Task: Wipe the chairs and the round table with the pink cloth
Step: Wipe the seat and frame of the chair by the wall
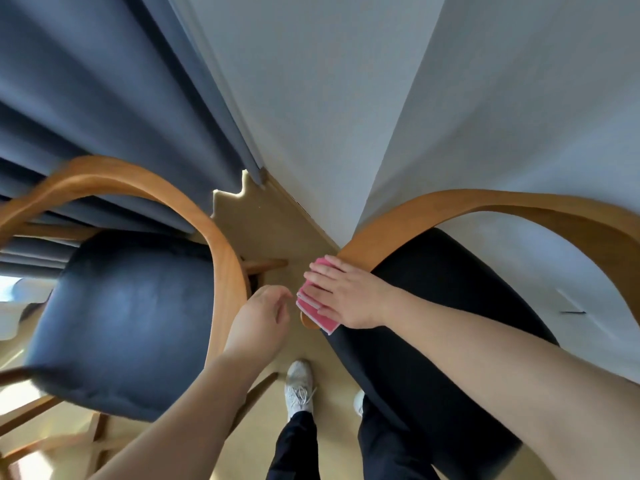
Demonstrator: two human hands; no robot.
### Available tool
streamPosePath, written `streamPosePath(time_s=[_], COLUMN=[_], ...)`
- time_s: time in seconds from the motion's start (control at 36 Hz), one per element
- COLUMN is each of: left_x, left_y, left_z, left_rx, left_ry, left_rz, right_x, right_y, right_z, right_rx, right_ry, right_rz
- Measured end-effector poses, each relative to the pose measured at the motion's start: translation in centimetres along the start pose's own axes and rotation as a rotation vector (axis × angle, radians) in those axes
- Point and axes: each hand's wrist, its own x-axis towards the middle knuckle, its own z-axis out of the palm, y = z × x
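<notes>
Two chairs with curved wooden arm rails and dark cushions stand side by side below me. My right hand (346, 296) lies flat on the folded pink cloth (313, 306), pressing it onto the left end of the right chair's wooden rail (450, 206). My left hand (261, 318) hovers loosely curled, holding nothing, just beside the left chair's wooden rail (225, 271). The left chair's seat (124, 323) is dark blue, the right chair's seat (433, 306) black. The round table is out of view.
Dark blue curtains (104, 116) hang behind the left chair. A white wall corner (346, 133) rises behind both chairs. A narrow strip of tan floor (270, 230) runs between the chairs, where my feet in white shoes (299, 386) stand.
</notes>
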Motion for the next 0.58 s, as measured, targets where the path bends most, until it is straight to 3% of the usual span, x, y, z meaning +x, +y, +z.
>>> streamPosePath(time_s=[0.17, 0.58], left_x=[0.5, 1.6], left_y=[0.2, 2.1], left_z=[0.5, 1.1], left_rx=[0.022, 0.133], left_ry=[-0.001, 0.003], left_rz=[0.0, 0.091], right_x=[0.3, -0.4], right_y=[0.7, 3.7], right_z=[1.6, 2.0], right_rx=[-0.045, 0.006], right_ry=[0.152, 0.264], right_rz=[-0.021, 0.081])
